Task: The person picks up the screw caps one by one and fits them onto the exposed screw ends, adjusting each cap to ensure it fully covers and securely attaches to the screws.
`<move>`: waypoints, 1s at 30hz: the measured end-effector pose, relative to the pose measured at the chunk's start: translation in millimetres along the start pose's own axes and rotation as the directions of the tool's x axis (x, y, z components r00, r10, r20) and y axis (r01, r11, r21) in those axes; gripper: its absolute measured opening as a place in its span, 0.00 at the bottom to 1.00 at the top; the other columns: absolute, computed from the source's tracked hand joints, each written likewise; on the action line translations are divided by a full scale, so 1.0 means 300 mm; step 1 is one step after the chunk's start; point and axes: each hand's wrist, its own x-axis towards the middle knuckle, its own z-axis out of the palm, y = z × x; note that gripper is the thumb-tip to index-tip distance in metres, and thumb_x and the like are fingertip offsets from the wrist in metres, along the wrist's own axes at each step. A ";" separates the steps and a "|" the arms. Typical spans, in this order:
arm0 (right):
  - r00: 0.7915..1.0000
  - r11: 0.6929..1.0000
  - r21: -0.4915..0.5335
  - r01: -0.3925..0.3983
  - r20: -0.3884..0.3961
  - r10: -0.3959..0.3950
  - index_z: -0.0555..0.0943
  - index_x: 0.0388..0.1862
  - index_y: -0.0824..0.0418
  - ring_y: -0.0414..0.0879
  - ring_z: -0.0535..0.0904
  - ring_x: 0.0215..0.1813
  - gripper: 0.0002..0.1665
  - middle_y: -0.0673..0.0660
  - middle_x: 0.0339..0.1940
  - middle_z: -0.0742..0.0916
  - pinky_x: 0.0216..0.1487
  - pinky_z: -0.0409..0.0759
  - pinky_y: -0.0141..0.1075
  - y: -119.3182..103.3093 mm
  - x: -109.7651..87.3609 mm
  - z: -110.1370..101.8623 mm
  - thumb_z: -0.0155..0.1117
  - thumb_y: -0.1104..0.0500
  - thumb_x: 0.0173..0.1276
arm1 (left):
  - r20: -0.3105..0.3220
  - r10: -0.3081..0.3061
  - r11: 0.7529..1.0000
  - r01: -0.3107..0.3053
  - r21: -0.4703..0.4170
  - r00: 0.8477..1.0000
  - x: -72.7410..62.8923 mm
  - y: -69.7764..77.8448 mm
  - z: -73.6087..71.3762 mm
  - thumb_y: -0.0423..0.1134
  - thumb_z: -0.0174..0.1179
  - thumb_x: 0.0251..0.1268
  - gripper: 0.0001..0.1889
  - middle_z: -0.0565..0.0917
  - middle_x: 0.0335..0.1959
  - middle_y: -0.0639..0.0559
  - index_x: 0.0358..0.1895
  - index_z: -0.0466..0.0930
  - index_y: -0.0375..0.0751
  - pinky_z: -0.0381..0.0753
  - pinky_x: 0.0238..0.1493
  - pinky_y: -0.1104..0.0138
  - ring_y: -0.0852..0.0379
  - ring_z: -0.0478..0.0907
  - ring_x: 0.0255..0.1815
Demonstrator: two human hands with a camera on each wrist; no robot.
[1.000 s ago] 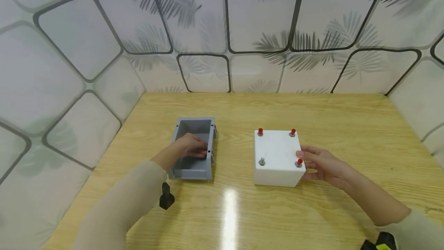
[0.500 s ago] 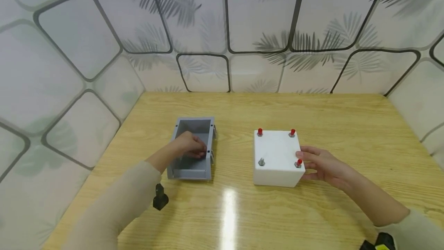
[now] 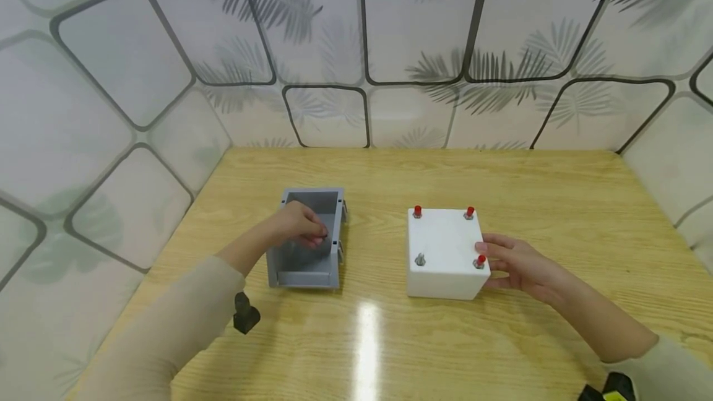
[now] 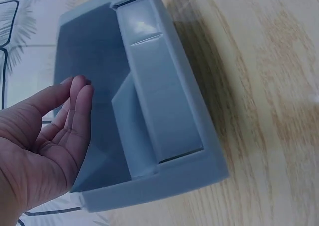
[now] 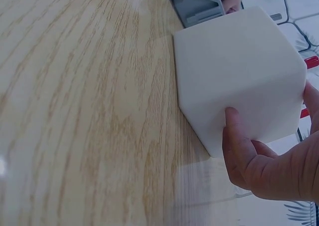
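A white box (image 3: 445, 237) stands on the table with upright bolts at its top corners. Three bolts have red caps (image 3: 470, 211); the near-left bolt (image 3: 420, 259) is bare metal. My right hand (image 3: 520, 265) rests against the box's right side, thumb tip at the top edge, fingers on the side face. Over the grey bin (image 3: 303, 279), my left hand (image 3: 298, 224) pinches a small dark piece (image 4: 88, 82) between thumb and fingertips. Only its tip shows, so I cannot tell its kind.
The bin sits left of the box on the wooden table (image 3: 379, 184), with bare wood between them. Patterned wall covering (image 3: 423, 23) rises behind the table and along its left side.
My left hand has lifted from deep inside the bin and shifted slightly left, with its fingertips now pinched together. The right hand and the box have stayed put.
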 end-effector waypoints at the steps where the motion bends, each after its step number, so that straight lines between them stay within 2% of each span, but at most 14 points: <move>1: 1.000 1.000 0.000 0.001 0.000 -0.001 0.42 0.74 0.69 0.42 0.82 0.45 0.48 0.47 0.43 0.83 0.49 0.83 0.43 0.000 0.000 0.000 0.55 0.48 0.71 | 0.004 0.003 1.000 -0.003 -0.002 1.000 -0.004 0.004 -0.004 0.26 0.58 0.61 0.09 0.84 0.26 0.46 0.40 0.80 0.21 0.86 0.37 0.62 0.61 0.81 0.23; 7: 1.000 1.000 0.004 0.001 0.003 -0.001 0.42 0.74 0.69 0.42 0.83 0.45 0.48 0.47 0.43 0.83 0.50 0.83 0.43 0.001 -0.001 0.002 0.55 0.48 0.71 | 0.035 0.010 0.999 -0.011 0.032 0.999 -0.033 0.028 -0.020 0.30 0.58 0.64 0.09 0.84 0.28 0.49 0.42 0.80 0.25 0.86 0.37 0.64 0.61 0.81 0.27; 12: 1.000 1.000 0.002 -0.003 -0.002 0.003 0.41 0.74 0.69 0.42 0.83 0.45 0.48 0.47 0.43 0.83 0.50 0.83 0.43 0.000 0.000 0.003 0.55 0.48 0.71 | 0.058 0.017 0.999 -0.019 0.037 0.998 -0.051 0.043 -0.026 0.33 0.58 0.64 0.10 0.85 0.32 0.48 0.43 0.81 0.28 0.85 0.39 0.63 0.60 0.81 0.29; 18: 1.000 1.000 0.005 -0.008 -0.006 0.008 0.41 0.74 0.69 0.42 0.82 0.45 0.49 0.47 0.43 0.83 0.50 0.83 0.43 -0.001 0.002 0.004 0.56 0.48 0.71 | 0.075 0.046 0.999 -0.046 -0.002 0.996 -0.070 0.064 -0.032 0.33 0.57 0.66 0.10 0.84 0.33 0.44 0.44 0.80 0.27 0.85 0.43 0.59 0.55 0.83 0.34; 24: 1.000 1.000 0.009 -0.001 0.003 0.001 0.40 0.74 0.69 0.42 0.82 0.45 0.49 0.47 0.43 0.83 0.49 0.83 0.43 -0.006 -0.003 0.005 0.56 0.48 0.71 | 0.029 0.110 0.993 -0.109 -0.052 0.993 -0.081 0.092 -0.043 0.36 0.60 0.64 0.12 0.85 0.37 0.44 0.45 0.79 0.29 0.84 0.46 0.56 0.53 0.83 0.36; 30: 1.000 1.000 0.008 -0.005 -0.003 0.005 0.41 0.74 0.69 0.42 0.83 0.45 0.49 0.47 0.43 0.83 0.49 0.83 0.43 -0.005 -0.003 0.005 0.56 0.48 0.71 | 0.016 0.130 0.990 -0.129 -0.058 0.991 -0.104 0.128 -0.054 0.37 0.60 0.65 0.13 0.83 0.46 0.37 0.47 0.79 0.31 0.81 0.51 0.53 0.48 0.83 0.42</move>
